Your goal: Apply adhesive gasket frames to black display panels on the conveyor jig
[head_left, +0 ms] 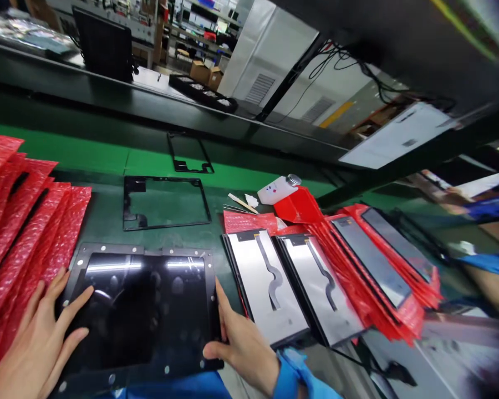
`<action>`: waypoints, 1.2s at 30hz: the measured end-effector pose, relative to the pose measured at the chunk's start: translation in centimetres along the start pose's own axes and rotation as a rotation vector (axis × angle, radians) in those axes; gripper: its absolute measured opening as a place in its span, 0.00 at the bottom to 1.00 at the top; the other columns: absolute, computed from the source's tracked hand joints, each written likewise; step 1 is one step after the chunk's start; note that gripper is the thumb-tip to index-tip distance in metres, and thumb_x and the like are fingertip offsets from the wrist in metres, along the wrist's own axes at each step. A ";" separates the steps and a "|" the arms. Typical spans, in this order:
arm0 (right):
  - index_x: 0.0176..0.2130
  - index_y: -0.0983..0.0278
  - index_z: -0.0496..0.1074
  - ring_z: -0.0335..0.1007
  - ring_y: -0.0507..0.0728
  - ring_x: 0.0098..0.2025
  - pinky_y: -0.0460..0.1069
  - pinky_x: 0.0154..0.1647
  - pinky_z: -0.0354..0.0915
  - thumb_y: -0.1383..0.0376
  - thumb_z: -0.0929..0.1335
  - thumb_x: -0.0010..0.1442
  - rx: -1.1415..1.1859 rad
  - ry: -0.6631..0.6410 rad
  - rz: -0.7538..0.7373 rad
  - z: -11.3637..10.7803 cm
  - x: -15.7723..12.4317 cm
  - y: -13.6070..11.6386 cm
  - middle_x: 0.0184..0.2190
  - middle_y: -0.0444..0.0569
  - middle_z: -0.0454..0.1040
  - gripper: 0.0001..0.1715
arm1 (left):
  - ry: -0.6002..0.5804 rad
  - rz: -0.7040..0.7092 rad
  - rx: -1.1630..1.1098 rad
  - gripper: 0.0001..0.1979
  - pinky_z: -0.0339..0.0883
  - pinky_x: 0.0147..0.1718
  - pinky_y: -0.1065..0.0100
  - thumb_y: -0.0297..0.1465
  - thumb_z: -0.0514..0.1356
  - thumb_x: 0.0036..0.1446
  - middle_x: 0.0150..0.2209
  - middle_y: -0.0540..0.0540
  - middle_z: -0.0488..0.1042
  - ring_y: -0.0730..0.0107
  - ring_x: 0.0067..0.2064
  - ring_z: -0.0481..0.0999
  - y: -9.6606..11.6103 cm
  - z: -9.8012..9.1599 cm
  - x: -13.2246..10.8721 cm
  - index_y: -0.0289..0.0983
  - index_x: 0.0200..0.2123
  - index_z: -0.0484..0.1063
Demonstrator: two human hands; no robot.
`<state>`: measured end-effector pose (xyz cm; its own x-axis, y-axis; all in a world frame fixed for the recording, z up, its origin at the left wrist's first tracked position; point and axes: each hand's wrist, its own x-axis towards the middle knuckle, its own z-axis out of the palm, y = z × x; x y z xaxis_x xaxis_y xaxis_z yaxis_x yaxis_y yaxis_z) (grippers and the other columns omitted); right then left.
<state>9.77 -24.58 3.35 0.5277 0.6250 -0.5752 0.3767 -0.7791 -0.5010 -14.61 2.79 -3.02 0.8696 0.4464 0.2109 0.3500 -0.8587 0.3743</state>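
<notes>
I see the right hand [243, 342] gripping the dark panel [139, 316] at the scene's near left; the left hand [36, 342] spreads over its left edge, wrist cut off, and I cannot tell whether it grips. Marks on the far white bottle [274, 191] are unreadable.

White glare streaks the dark screen [149, 310], and the right edge blurs heavily.

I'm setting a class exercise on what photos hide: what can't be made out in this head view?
All in the head view:
Black panel: underside, hidden by its own top.
Left hand: forearm, cut off by the picture's edge.
White bottle: markings, too small.
Blue sleeves at right: blurred, cut off.
</notes>
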 end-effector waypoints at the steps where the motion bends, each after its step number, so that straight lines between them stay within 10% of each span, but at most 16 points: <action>1: 0.68 0.62 0.27 0.64 0.56 0.29 0.47 0.30 0.56 0.64 0.77 0.46 0.007 0.021 0.023 0.2 0.0 0.0 0.25 0.37 0.62 0.72 | 0.007 0.009 0.010 0.28 0.38 0.63 0.38 0.40 0.49 0.62 0.70 0.46 0.33 0.42 0.68 0.42 0.0 0.3 0.2 0.47 0.65 0.49; 16: 0.67 0.62 0.49 0.64 0.54 0.29 0.47 0.30 0.63 0.51 0.57 0.66 0.139 0.343 -0.133 2.7 -1.4 0.7 0.29 0.43 0.62 0.35 | -0.060 0.000 -0.021 0.26 0.45 0.64 0.44 0.42 0.49 0.64 0.67 0.44 0.44 0.46 0.67 0.48 -1.2 -0.6 -0.3 0.43 0.63 0.55; 25: 0.67 0.64 0.49 0.60 0.52 0.30 0.46 0.32 0.61 0.56 0.64 0.62 0.203 0.286 -0.200 2.2 -0.8 1.4 0.29 0.41 0.58 0.39 | -0.239 -0.007 -0.116 0.27 0.43 0.64 0.46 0.36 0.45 0.67 0.70 0.50 0.37 0.52 0.69 0.43 -1.8 -3.3 -0.9 0.49 0.67 0.43; 36: 0.66 0.64 0.47 0.64 0.54 0.27 0.48 0.32 0.63 0.40 0.62 0.56 0.196 0.195 -0.211 1.5 2.7 4.5 0.26 0.39 0.60 0.51 | -0.386 0.034 -0.229 0.31 0.45 0.64 0.49 0.28 0.50 0.65 0.70 0.47 0.33 0.55 0.69 0.38 -0.6 -6.4 0.3 0.49 0.68 0.41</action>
<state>11.77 -26.33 -1.46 0.5962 0.7358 -0.3212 0.3495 -0.5980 -0.7213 -16.82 5.08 2.63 0.9607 0.2550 -0.1093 0.2706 -0.7743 0.5720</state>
